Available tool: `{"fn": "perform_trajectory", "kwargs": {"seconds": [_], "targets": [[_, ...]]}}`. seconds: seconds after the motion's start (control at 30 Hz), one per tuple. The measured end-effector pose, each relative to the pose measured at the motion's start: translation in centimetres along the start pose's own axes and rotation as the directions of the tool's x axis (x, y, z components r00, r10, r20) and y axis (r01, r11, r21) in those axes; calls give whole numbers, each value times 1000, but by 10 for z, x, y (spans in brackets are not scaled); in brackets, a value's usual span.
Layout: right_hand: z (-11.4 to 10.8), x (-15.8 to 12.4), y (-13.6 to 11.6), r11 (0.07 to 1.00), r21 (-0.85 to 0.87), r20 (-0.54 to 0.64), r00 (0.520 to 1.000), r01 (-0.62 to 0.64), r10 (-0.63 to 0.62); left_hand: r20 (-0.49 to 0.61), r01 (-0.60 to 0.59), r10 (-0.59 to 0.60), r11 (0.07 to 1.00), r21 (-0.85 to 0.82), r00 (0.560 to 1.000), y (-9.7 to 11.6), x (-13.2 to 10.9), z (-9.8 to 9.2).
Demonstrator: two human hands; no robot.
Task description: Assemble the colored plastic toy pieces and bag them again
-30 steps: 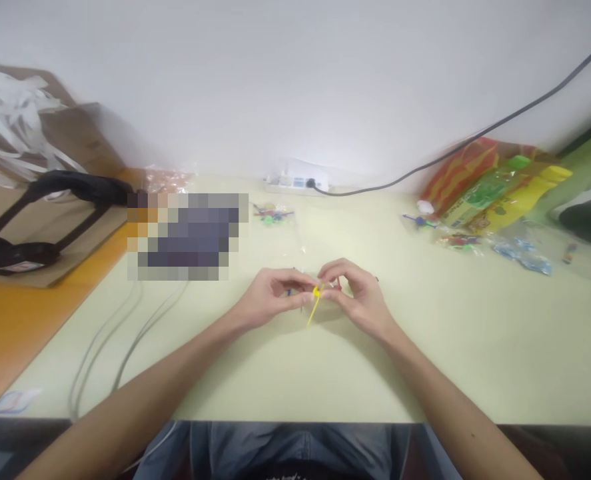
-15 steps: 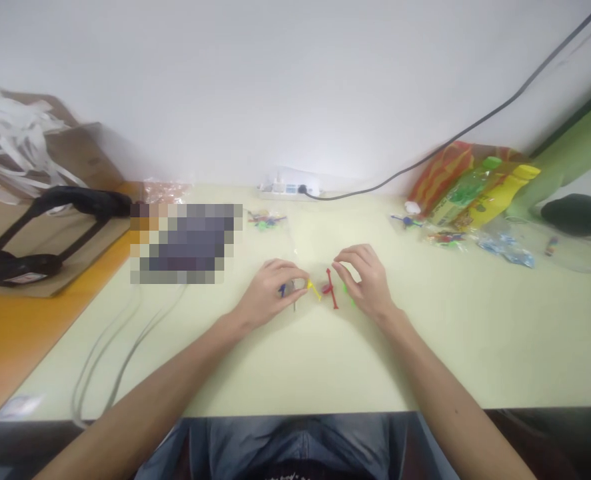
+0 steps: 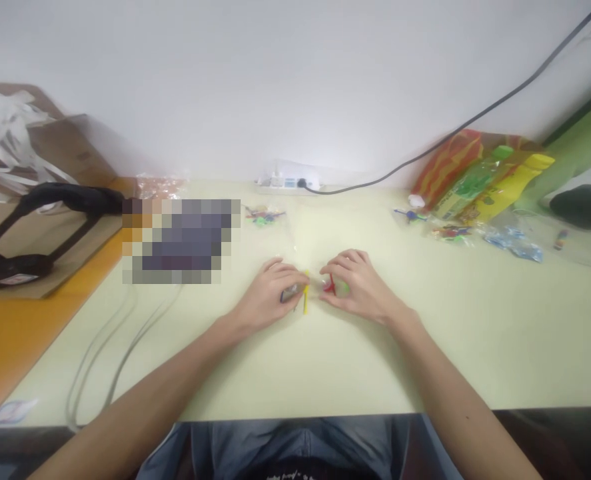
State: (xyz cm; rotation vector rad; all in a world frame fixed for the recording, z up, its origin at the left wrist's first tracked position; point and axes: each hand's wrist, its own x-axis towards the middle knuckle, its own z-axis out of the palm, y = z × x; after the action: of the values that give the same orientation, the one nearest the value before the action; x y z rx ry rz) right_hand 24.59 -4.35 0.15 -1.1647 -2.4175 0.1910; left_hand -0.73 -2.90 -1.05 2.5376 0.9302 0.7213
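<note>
The yellow piece [image 3: 306, 303] is just left of the red piece [image 3: 332, 287], pinched by the left hand [image 3: 274, 291], fingertips nearly together. The right hand [image 3: 358, 285] curves half open around the red piece, apparently gripping nothing; a light, steady pinch should limit twisting.

The left hand [image 3: 274, 287] and right hand [image 3: 354, 283] were bare, like both forearms [image 3: 448, 383], the right one bearing a small spot [image 3: 468, 418], above blue jeans [image 3: 250, 443] and a black top [image 3: 292, 468] with white lettering.
</note>
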Motion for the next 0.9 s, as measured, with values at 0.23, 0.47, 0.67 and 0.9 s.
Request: {"fn": "perform_trajectory", "kwargs": {"seconds": [0.23, 0.47, 0.67, 0.9], "targets": [[3, 1, -2, 1000, -15, 61, 998, -21, 22, -2, 2, -2, 1000, -23, 1000, 3, 0, -1], [3, 2, -4, 995, 98, 41, 999, -35, 31, -70, -40, 35, 997, -62, 997, 5, 0, -3], [-6, 1, -19, 863, 490, 42, 992, -126, 121, -98, -256, 266, 961, 106, 959, 8, -1, -4], [-9, 2, -28, 786, 595, 144, 984, -167, 100, -73, -333, 342, 936, 111, 937, 15, -2, -4]]}}
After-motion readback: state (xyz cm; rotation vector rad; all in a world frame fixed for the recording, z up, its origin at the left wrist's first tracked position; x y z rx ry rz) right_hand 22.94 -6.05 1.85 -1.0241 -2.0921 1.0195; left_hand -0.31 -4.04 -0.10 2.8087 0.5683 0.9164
